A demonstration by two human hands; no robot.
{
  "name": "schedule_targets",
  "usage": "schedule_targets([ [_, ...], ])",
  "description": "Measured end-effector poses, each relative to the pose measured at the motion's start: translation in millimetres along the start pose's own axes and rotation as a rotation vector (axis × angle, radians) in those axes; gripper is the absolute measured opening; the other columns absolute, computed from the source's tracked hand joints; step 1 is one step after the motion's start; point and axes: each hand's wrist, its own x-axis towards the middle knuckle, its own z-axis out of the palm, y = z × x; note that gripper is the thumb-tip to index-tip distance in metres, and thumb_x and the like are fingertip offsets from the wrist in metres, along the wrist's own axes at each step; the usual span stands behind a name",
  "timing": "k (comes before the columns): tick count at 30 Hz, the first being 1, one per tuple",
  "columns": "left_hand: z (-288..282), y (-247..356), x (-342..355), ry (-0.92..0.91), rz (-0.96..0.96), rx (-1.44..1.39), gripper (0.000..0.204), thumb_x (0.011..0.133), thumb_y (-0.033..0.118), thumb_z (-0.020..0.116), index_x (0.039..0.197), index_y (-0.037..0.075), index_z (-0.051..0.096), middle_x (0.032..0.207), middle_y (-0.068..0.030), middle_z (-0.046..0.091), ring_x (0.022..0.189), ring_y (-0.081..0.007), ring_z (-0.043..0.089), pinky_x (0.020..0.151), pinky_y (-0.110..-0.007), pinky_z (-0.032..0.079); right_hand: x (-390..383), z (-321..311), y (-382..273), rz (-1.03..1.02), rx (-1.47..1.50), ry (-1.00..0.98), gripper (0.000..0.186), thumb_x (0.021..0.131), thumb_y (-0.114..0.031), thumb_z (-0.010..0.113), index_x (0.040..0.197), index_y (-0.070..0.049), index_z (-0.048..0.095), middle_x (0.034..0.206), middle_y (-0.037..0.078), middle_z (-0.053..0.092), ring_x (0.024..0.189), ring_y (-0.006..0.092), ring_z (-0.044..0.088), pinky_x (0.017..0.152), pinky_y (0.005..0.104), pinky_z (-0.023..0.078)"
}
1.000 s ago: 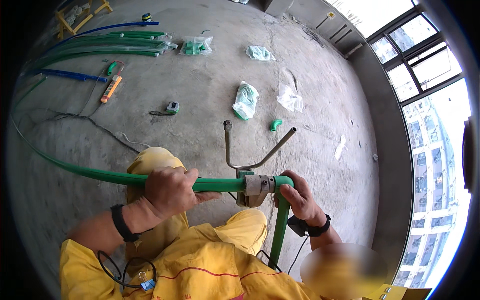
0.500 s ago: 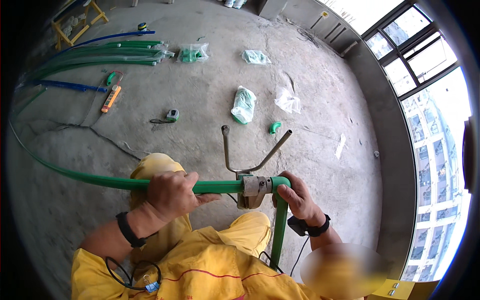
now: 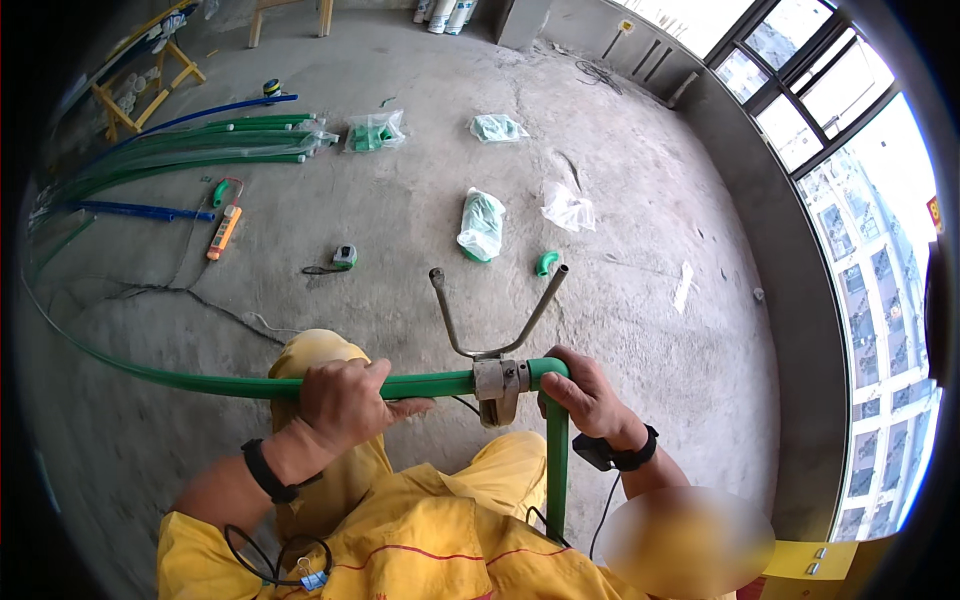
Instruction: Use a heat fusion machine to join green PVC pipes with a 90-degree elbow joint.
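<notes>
Left hand (image 3: 345,400) is gripping the long green pipe (image 3: 200,380); right hand (image 3: 585,395) is clasping the elbow fitting (image 3: 548,370) at the welding tool (image 3: 497,380). Both should be pushing squarely, without twisting.

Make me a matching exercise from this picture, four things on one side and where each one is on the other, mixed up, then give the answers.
Things:
1. left hand
2. right hand
3. tape measure
4. loose green elbow fitting

Places:
A. on the concrete floor, just right of a clear bag of green parts
B. wrapped around the long green pipe
C. on the floor, right of the orange tool
D. gripping the green bend beside the grey metal welding head

Pairs: 1-B, 2-D, 3-C, 4-A
</notes>
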Motion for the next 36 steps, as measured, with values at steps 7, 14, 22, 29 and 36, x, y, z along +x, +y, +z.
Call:
schedule_targets([
  [7,-1.4,1.2,3.1,0.014,-0.005,-0.024,0.063,0.075,0.070,0.066,0.062,0.010,0.053,0.051,-0.0111,0.055,0.048,-0.0298,0.060,0.043,-0.039,0.047,0.7,-1.4,-1.4,-0.011,-0.026,-0.003,0.047,0.099,-0.047,0.051,0.098,0.000,0.058,0.070,0.006,0.058,0.064,0.0154,0.057,0.058,0.0312,0.046],
  [14,-3.5,1.5,2.5,0.014,-0.021,-0.029,0.062,0.077,0.068,0.066,0.062,0.009,0.053,0.051,-0.0111,0.055,0.048,-0.0298,0.060,0.044,-0.040,0.048,3.3,-0.8,-6.2,-0.016,0.000,0.004,0.047,0.100,-0.047,0.050,0.099,0.000,0.057,0.070,0.005,0.057,0.064,0.0139,0.055,0.057,0.0308,0.045],
  [22,-6.5,2.8,1.7,-0.067,0.004,-0.016,0.060,0.081,0.066,0.063,0.066,0.008,0.057,0.054,-0.0119,0.056,0.051,-0.0306,0.061,0.046,-0.040,0.049,0.4,-0.4,-5.2,-0.026,-0.012,-0.004,0.047,0.100,-0.046,0.050,0.100,0.000,0.058,0.070,0.006,0.058,0.065,0.0140,0.055,0.058,0.0315,0.045],
  [29,-6.4,2.8,2.2,-0.131,0.005,-0.010,0.061,0.082,0.066,0.061,0.069,0.007,0.058,0.057,-0.0123,0.058,0.054,-0.0305,0.062,0.048,-0.040,0.049,-0.5,-0.6,-2.0,0.014,-0.002,0.006,0.047,0.100,-0.046,0.050,0.102,0.001,0.059,0.072,0.006,0.060,0.066,0.0148,0.056,0.059,0.0312,0.046],
  [36,0.3,-0.6,12.8,-0.050,-0.010,-0.028,0.063,0.079,0.067,0.064,0.064,0.007,0.054,0.057,-0.0129,0.058,0.054,-0.0312,0.062,0.048,-0.040,0.048,5.8,-4.3,-1.9,-0.001,0.001,0.033,0.045,0.100,-0.044,0.051,0.101,0.000,0.059,0.071,0.006,0.059,0.065,0.0141,0.055,0.059,0.0306,0.045],
])
